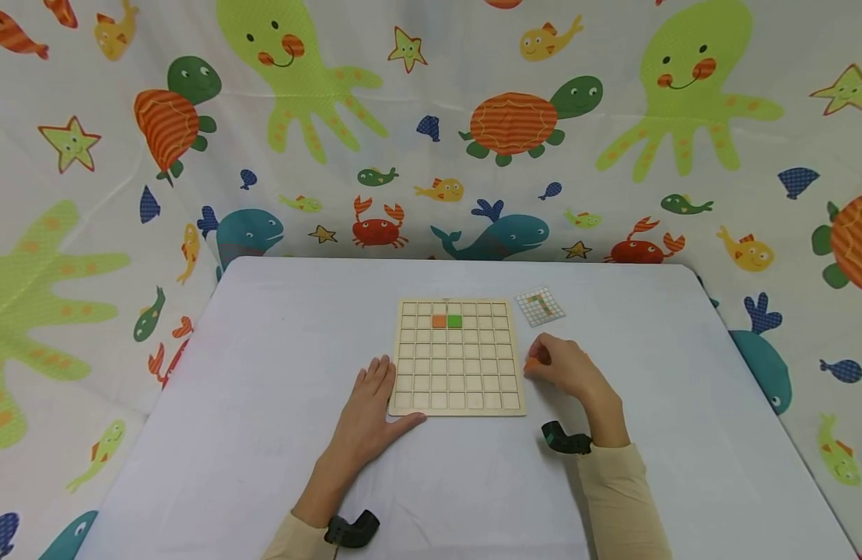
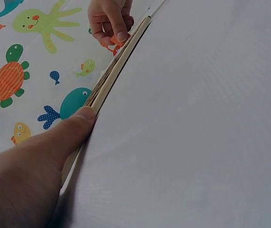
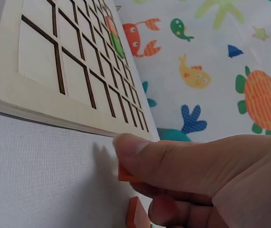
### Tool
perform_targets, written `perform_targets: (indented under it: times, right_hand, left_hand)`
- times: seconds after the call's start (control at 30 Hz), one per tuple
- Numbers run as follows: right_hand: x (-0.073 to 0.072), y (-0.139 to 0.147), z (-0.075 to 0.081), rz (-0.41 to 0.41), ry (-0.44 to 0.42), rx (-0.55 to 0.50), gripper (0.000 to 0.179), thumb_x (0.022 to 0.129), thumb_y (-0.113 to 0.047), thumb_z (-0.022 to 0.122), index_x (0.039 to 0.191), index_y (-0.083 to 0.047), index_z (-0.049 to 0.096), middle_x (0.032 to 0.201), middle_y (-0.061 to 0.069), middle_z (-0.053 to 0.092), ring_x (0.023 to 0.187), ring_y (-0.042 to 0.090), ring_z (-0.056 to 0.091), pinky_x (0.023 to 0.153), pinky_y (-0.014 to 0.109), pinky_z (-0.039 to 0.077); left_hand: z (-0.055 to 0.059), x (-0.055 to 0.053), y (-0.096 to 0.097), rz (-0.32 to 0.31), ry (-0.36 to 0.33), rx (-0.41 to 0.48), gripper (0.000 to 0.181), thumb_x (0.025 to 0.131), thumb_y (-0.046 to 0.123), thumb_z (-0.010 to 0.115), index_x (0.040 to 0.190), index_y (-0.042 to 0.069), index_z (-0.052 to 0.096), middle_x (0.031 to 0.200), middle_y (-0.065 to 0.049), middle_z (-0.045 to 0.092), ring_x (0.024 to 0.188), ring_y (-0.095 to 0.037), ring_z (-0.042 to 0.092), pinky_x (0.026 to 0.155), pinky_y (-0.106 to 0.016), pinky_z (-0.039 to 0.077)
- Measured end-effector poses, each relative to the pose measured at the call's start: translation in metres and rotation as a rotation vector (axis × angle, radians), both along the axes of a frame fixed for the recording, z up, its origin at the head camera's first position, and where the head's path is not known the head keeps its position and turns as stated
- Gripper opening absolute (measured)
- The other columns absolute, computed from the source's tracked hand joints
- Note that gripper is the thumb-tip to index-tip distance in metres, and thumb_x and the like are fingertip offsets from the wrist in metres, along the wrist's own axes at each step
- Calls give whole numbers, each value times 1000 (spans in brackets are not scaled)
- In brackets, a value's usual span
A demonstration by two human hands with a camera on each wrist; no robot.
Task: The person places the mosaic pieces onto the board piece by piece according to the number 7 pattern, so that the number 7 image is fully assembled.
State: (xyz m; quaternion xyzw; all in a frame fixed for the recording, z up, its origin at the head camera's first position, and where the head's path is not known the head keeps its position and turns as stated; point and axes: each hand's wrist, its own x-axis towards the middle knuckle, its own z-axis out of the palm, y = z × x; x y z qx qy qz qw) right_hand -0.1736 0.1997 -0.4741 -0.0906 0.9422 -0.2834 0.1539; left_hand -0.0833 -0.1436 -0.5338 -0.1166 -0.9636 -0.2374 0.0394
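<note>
A wooden grid board [image 1: 456, 379] lies on the table, with an orange tile [image 1: 439, 321] and a green tile [image 1: 454, 321] side by side in its second row from the far edge. My left hand [image 1: 364, 424] rests against the board's left side, fingers straight, thumb on the near edge at the corner. Just right of the board, my right hand [image 1: 571, 369] pinches an orange square tile [image 3: 127, 175] between thumb and fingers. Below that tile in the right wrist view is another orange piece [image 3: 137, 213]; whether the curled fingers hold it, I cannot tell.
A small card [image 1: 540, 306] printed with a coloured grid pattern lies beyond the right hand, by the board's far right corner. The white table [image 1: 284, 334] backs onto a curtain [image 1: 417, 210] printed with sea animals. Each wrist wears a black camera mount [image 1: 352, 530].
</note>
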Motion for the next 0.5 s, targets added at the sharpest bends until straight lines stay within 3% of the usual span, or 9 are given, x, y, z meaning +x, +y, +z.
perform_targets:
  times: [0.27,0.5]
  right_hand:
    - [-1,1,1,-13,41,-45,22,91,-18,74,104,-6,61,89,6,61,81,20,53,69,29,45]
    - [-2,0,0,-12,72,-50,20,93,-14,71,109,-5,61,94,8,64,84,20,55,74,31,48]
  left_hand:
    - [1,0,0,1,-6,2,103,83,61,71,152,-5,35,162,-22,30,154,-36,23,126,-52,21]
    - [0,0,-1,-5,-1,7,102,83,61,72,152,-6,35,162,-21,30,154,-36,24,126,-52,21]
